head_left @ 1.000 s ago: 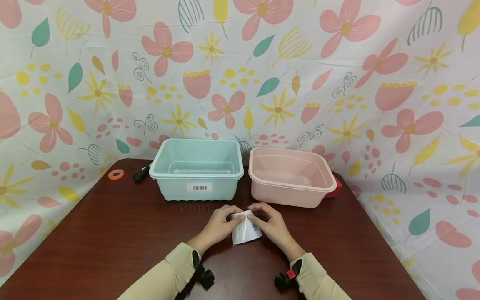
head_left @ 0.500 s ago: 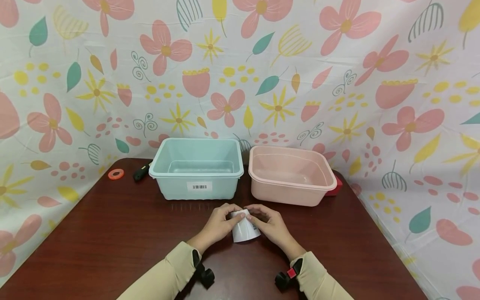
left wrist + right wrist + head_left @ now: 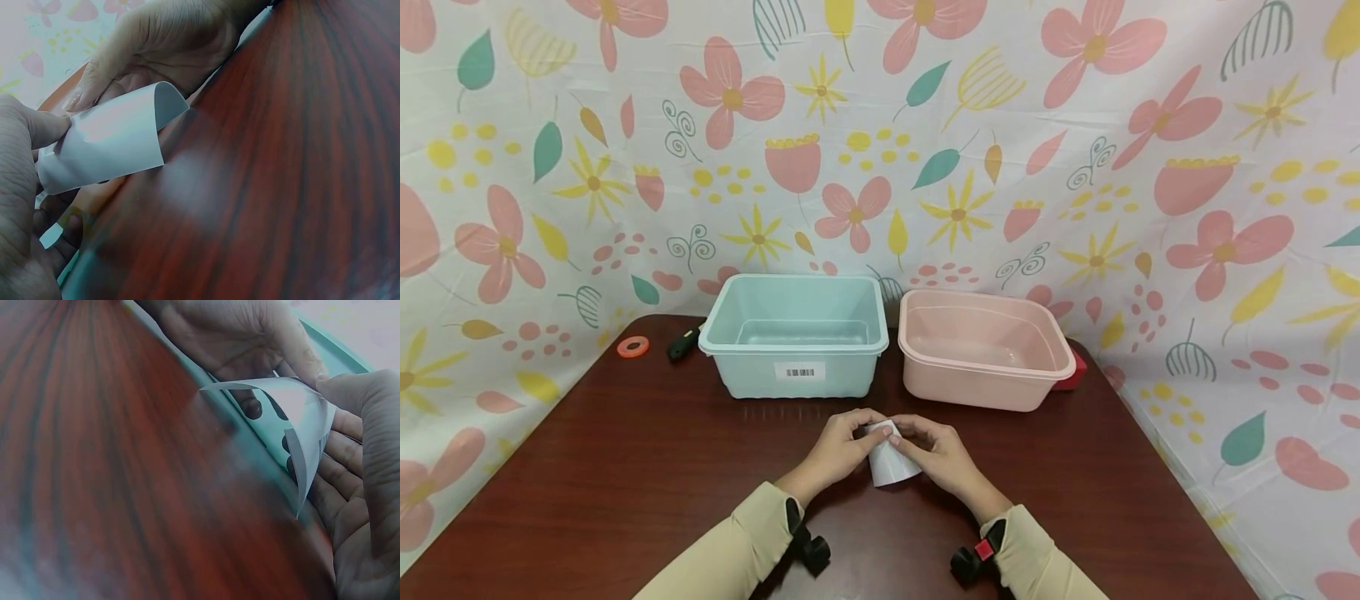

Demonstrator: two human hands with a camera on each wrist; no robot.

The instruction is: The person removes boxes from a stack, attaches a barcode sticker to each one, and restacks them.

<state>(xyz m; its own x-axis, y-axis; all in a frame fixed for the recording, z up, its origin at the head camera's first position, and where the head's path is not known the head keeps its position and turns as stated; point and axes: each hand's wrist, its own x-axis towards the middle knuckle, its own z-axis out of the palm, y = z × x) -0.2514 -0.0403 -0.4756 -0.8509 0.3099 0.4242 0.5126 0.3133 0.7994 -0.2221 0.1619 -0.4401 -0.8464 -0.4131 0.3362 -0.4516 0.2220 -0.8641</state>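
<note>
A white, glossy piece of label paper [image 3: 893,463], curved into an arch, is held between both hands above the table. My left hand [image 3: 841,443] pinches its upper left part, with the thumb on top and fingers behind. From the other side my right hand [image 3: 949,454] grips it, its thumb close to the left one. In the left wrist view the paper [image 3: 112,144] shows a plain outer face and a free curved edge. Barcode-like lines show on the paper [image 3: 312,419] in the right wrist view, near the right fingers.
A light blue bin [image 3: 797,379] with a barcode sticker and a pink basin [image 3: 977,387] stand behind the hands. An orange ring [image 3: 632,347] and a dark-handled tool [image 3: 682,344] lie at the back left. Something red [image 3: 1071,372] is partly hidden behind the basin.
The paper has become more tightly curved and narrower. Its printed patch has turned out of sight in the head view. The right hand's fingers have shifted slightly inward; the left hand stays nearly still.
</note>
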